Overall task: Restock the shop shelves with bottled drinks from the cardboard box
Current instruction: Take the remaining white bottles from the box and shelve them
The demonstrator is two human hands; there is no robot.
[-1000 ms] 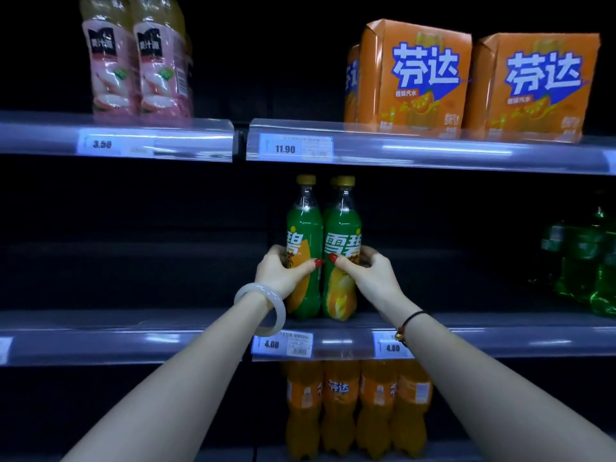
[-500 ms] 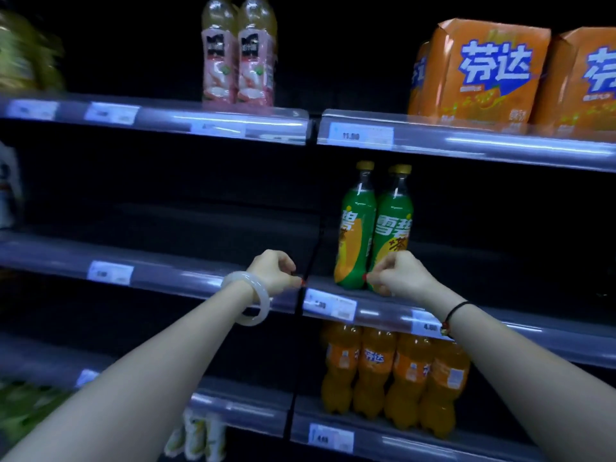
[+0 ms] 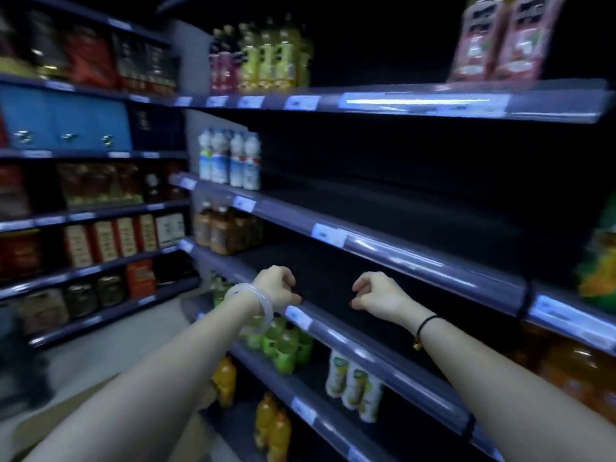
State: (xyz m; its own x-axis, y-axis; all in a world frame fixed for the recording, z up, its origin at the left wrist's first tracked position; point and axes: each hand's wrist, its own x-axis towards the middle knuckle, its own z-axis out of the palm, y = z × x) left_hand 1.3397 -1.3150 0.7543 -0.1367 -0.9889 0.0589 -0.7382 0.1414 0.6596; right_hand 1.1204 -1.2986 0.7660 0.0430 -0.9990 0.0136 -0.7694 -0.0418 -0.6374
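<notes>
Both my hands hang in front of the dark shelving with nothing in them. My left hand (image 3: 276, 288), with a pale bangle on the wrist, has its fingers curled loosely near a shelf rail (image 3: 333, 331). My right hand (image 3: 376, 295), with a black band on the wrist, is curled the same way a little to the right. The green and orange bottles (image 3: 600, 261) stand blurred at the far right edge on the middle shelf. A corner of the cardboard box (image 3: 83, 405) shows at the bottom left, under my left forearm.
Shelves run away to the left: white bottles (image 3: 230, 161), brown bottles (image 3: 223, 231), green bottles (image 3: 283, 345), orange bottles (image 3: 270, 425) and pale cartons (image 3: 353, 385). A second shelf unit with jars and boxes (image 3: 100, 238) stands at the left across a grey floor aisle (image 3: 116, 341).
Both hands have let go of the two green bottles and drawn back, empty. The view has swung left, so the bottles now sit at the far right edge.
</notes>
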